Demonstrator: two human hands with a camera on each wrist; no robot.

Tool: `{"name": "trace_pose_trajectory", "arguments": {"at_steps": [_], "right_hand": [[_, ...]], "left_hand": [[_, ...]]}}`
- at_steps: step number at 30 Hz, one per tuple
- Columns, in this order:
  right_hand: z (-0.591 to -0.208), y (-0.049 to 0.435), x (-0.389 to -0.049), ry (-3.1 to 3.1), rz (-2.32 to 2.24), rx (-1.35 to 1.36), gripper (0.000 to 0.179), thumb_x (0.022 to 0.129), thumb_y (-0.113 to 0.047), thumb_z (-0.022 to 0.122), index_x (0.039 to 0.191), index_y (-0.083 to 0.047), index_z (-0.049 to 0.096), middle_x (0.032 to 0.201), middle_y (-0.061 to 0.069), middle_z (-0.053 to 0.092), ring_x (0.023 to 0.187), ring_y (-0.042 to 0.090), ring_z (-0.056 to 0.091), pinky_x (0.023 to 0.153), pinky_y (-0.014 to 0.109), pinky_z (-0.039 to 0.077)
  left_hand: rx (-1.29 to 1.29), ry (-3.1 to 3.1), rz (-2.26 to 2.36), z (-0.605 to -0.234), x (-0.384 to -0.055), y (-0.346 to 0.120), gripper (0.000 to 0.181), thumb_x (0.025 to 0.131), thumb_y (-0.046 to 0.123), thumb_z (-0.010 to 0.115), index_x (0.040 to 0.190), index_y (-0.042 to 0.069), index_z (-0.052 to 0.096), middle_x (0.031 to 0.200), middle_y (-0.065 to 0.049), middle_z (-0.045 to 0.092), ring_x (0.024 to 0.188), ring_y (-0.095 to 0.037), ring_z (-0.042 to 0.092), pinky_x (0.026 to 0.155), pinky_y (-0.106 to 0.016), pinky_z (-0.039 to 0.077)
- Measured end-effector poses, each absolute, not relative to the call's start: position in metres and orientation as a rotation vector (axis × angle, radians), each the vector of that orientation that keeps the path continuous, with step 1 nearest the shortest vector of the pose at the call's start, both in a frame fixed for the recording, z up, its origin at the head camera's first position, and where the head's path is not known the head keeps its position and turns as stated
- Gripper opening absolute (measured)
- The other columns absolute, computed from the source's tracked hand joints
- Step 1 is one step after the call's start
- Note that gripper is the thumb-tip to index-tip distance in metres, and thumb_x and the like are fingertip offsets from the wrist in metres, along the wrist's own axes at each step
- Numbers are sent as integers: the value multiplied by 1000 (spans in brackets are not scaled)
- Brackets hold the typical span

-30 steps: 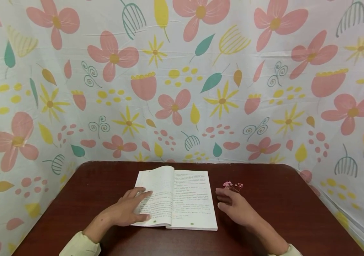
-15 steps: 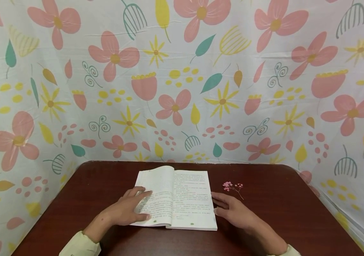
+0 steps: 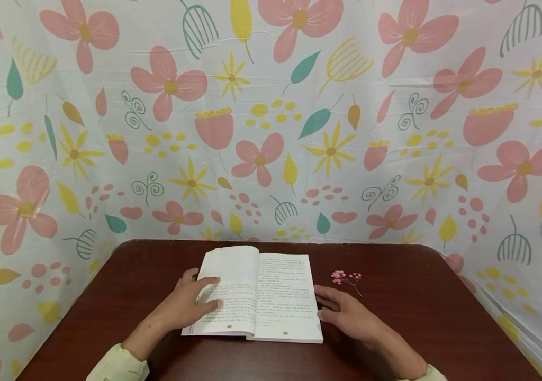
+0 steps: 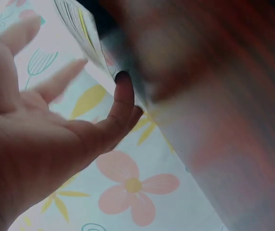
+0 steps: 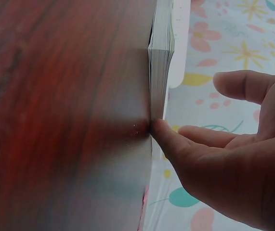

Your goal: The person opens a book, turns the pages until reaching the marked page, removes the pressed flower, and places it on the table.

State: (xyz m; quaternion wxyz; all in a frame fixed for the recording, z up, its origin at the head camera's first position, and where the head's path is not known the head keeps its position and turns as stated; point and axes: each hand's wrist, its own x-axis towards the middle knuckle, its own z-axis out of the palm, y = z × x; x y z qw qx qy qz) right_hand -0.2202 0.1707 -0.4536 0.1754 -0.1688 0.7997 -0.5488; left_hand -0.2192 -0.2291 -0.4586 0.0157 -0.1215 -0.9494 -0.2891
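Observation:
An open book [image 3: 284, 296] with printed pages lies on the dark red-brown table, its left half bowed upward. Around its left edge is my left hand [image 3: 182, 302], thumb and index finger over the page, the other fingers past the edge. The left wrist view shows a fingertip [image 4: 124, 79] under the corner of the page block [image 4: 84, 31], which stands raised off the table. At the book's right edge, my right hand [image 3: 354, 317] touches the side with extended fingers. Its thumb [image 5: 238, 85] is held apart, above the level of the pages, in the right wrist view.
A small sprig of pink flowers [image 3: 345, 278] lies on the table [image 3: 404, 286], just beyond the right hand. A white cloth [image 3: 271, 116] printed with flowers and leaves hangs behind the table and along both sides.
My left hand has shifted left from the page to the book's edge, and the left half has risen slightly. My right hand has moved left against the book, uncovering the flower stem.

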Motion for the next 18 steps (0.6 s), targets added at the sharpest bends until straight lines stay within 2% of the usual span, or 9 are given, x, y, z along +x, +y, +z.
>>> {"name": "trace_pose_trajectory", "arguments": {"at_steps": [5, 9, 13, 18], "right_hand": [[-454, 171, -221, 2244, -1574, -476, 61, 100, -10, 58, 152, 6, 32, 154, 26, 35, 142, 43, 35, 103, 43, 46], [-455, 171, -221, 2252, -1570, -460, 61, 100, -11, 59, 151, 7, 32, 154, 27, 35, 142, 43, 35, 103, 43, 46], [-454, 171, -219, 2250, -1565, -438, 62, 100, -13, 59, 151, 7, 31, 154, 27, 35, 142, 42, 35, 103, 42, 46], [-453, 172, -220, 2243, -1569, -434, 62, 100, -13, 59, 152, 7, 31, 155, 27, 35, 143, 42, 34, 103, 42, 45]], "left_hand": [[-62, -2857, -1123, -457, -227, -233, 85, 95, 64, 53, 153, 3, 36, 146, -23, 48, 130, -37, 51, 100, -52, 45], [144, -2755, -1379, -451, -227, -236, 97, 93, 76, 38, 153, 0, 34, 144, -22, 51, 129, -37, 52, 101, -53, 44], [220, -2607, -1723, -448, -228, -238, 98, 93, 77, 34, 149, -3, 39, 144, -23, 50, 128, -36, 52, 104, -52, 42], [171, -2434, -2088, -444, -230, -238, 95, 94, 76, 36, 149, -2, 38, 147, -22, 46, 132, -35, 49, 106, -48, 41]]}}
